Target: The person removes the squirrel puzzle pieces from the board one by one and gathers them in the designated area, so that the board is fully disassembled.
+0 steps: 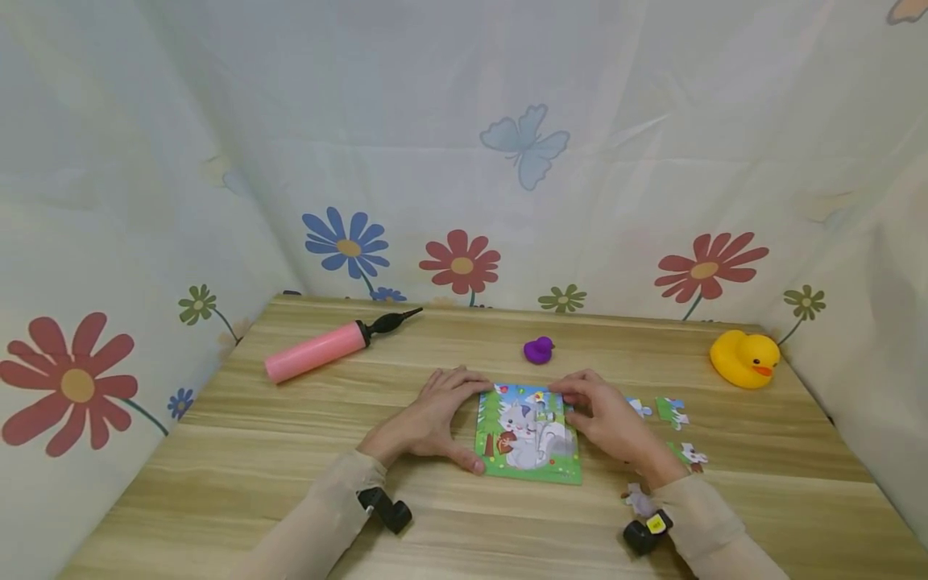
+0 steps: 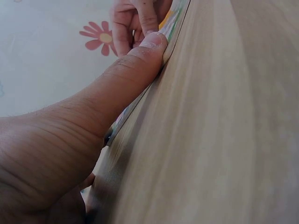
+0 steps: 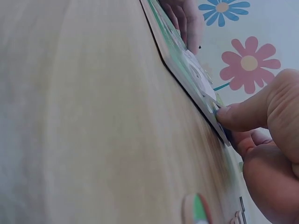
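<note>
A square jigsaw puzzle (image 1: 525, 435) with a white squirrel picture lies on the wooden table between both hands. My left hand (image 1: 433, 415) spans its left side, fingers stretched to the top left corner and thumb on the lower left edge. In the left wrist view that thumb (image 2: 135, 63) lies along the board's edge. My right hand (image 1: 609, 415) grips the top right corner, fingers bent. The right wrist view shows its thumb (image 3: 245, 112) pressing on the board's rim, with a finger beneath. Some pieces stand slightly raised from the board (image 3: 180, 70) there.
Loose puzzle pieces (image 1: 673, 411) lie right of the board, one (image 1: 640, 501) near the right wrist. A small purple duck (image 1: 539, 350) sits behind the board, a yellow duck (image 1: 744, 359) at the back right. A pink hand pump (image 1: 319, 352) lies at the back left.
</note>
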The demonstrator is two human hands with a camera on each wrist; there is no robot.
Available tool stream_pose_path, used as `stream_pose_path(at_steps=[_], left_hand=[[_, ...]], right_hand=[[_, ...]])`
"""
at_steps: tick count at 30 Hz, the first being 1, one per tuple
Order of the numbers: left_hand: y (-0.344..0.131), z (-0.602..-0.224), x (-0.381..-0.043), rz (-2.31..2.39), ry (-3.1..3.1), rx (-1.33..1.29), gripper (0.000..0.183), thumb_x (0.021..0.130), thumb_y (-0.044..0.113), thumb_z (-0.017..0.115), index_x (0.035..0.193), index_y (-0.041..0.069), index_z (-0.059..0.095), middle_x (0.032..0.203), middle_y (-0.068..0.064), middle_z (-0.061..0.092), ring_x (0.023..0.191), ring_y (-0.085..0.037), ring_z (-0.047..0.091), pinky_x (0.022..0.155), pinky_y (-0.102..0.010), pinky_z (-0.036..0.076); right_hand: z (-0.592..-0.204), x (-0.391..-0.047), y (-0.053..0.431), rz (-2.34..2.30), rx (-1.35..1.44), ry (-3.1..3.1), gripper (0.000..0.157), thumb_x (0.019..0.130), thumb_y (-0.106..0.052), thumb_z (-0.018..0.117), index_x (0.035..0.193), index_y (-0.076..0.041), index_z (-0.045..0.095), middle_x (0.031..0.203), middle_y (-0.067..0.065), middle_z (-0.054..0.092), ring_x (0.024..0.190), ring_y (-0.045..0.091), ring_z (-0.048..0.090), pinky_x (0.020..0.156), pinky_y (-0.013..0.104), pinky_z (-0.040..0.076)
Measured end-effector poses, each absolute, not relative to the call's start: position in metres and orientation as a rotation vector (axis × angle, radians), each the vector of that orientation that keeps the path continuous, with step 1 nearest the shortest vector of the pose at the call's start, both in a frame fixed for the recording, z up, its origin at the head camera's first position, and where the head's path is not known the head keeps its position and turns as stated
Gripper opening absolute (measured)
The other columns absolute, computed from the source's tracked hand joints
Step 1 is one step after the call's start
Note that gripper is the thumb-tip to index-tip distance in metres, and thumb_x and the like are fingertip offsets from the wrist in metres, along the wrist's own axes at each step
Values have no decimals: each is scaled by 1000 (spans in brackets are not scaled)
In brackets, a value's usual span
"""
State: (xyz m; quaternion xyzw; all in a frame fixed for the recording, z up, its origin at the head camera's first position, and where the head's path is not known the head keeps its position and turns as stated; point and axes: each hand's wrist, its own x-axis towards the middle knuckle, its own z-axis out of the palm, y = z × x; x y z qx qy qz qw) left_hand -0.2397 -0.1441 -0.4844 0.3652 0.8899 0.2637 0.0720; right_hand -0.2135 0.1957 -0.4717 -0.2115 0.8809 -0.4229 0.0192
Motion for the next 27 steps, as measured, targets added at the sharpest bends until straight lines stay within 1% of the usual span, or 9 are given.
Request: stream_pose_path(at_steps=[7,11,17,22,27], left_hand=[[-143,-484,-241,782,2676,1089,123,72,68,99,171,19,44,175,-3,38,171,-40,15,139,-64,-1],[-143,-483,-241,790,2671,1087,123,72,67,99,171,18,44,175,-3,38,171,-40,15,139,-64,-2],[-144,-483,-241,786,2670,1084,123,72,67,99,171,18,44,175,-3,38,171,-40,14,139,-63,-2],[-144,-484,-240,796,2670,1092,123,72,66,100,170,17,45,175,-4,38,171,-41,15,139,-64,-1],[-145,-484,-240,807,2664,1098,123,72,66,100,170,17,45,175,-4,38,171,-42,15,139,-64,-1]], right_hand=[[-471,-216,197,-1369,-599,2680,44,101,10,73,144,3,68,144,20,56,135,38,65,118,47,55],[-471,-217,196,-1383,-574,2676,44,100,9,75,143,5,68,144,22,56,135,39,64,118,46,55],[-471,-217,195,-1360,-550,2716,42,100,5,77,141,2,69,139,20,58,129,35,67,115,47,58],[-470,-217,196,-1280,-541,2811,42,101,0,79,143,-2,69,131,16,61,117,28,69,106,48,62],[-467,-217,197,-1232,-541,2886,43,101,-3,79,143,-4,69,124,13,61,109,25,66,98,46,62]])
